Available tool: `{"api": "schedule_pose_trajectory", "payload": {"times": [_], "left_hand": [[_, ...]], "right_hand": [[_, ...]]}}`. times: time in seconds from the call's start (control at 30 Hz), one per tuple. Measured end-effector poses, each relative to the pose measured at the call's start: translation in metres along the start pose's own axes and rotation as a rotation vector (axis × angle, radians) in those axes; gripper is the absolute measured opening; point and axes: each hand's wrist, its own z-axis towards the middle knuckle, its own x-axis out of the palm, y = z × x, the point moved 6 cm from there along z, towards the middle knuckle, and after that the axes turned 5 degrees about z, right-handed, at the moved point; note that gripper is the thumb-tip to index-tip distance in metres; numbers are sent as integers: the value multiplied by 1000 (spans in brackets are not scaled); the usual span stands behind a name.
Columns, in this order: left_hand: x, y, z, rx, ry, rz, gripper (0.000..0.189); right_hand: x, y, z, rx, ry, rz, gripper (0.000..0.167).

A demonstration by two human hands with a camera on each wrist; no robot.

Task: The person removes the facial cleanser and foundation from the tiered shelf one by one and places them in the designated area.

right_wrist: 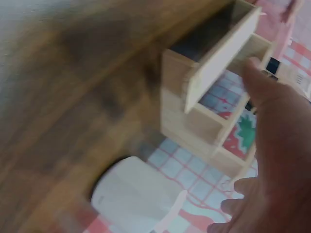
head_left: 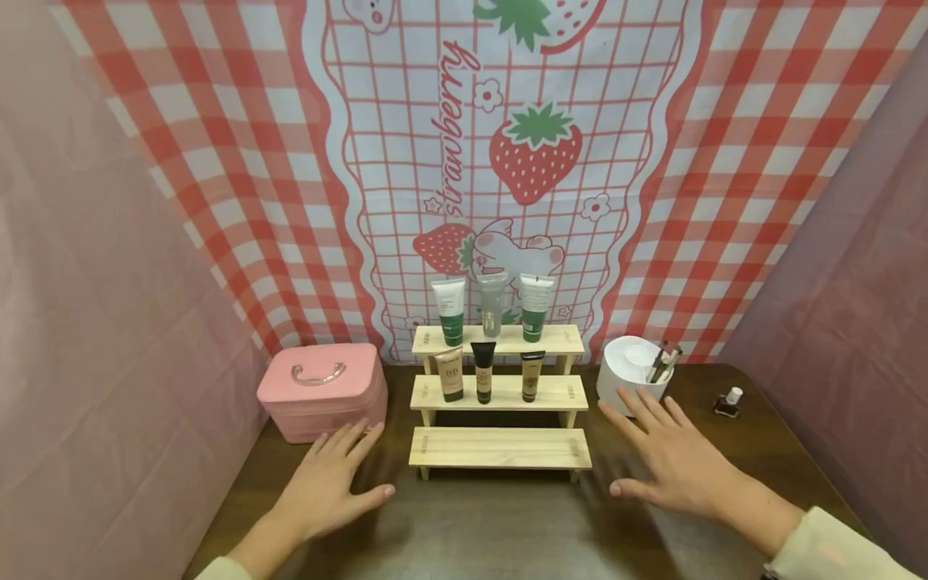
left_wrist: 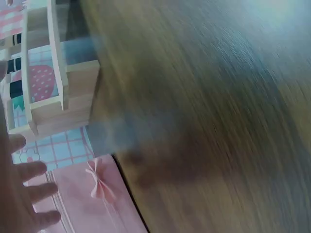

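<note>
My left hand (head_left: 329, 483) hovers with spread fingers in front of a pink case (head_left: 322, 391) with a metal handle; a bow shows on its front in the left wrist view. My right hand (head_left: 670, 455), fingers spread too, is in front of a round white organizer (head_left: 616, 374) holding several brushes (head_left: 663, 364). Neither hand holds anything. Between them stands a three-tier wooden rack (head_left: 500, 447). On its top tier are a white-green tube (head_left: 451, 314), a clear tube (head_left: 491, 306) and another white-green tube (head_left: 535, 310). The middle tier carries a beige BB tube (head_left: 452, 374), a black-capped tube (head_left: 483, 374) and a gold-and-black tube (head_left: 532, 377).
A small dark bottle with a white cap (head_left: 728, 402) stands at the right on the dark wooden table (head_left: 500, 532). A strawberry-print checkered cloth (head_left: 536, 161) hangs behind the rack. Pink fabric (head_left: 109, 322) closes off the left side, and similar fabric hangs at the right.
</note>
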Motion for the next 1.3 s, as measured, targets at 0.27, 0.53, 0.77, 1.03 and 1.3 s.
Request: {"api": "schedule_pose_trajectory", "payload": {"times": [0.27,0.53,0.77,1.03,1.3], "left_hand": [[10,0,19,-247,49,-475,46],[39,-8,32,-347,136,-887,36],[61,-18,35,-447,187,-1078,50],[75,-19,38,-529,198,-1176,51],[77,-21,41,-541,176,-1203,51]], "right_hand": [[-42,-1,41,20,-135,188,87],[-57,-15,96,100,-107,533,52],[-30,-11,119,123,-12,751,52],[-1,4,132,159,-5,832,46],[13,13,138,156,0,823,24]]}}
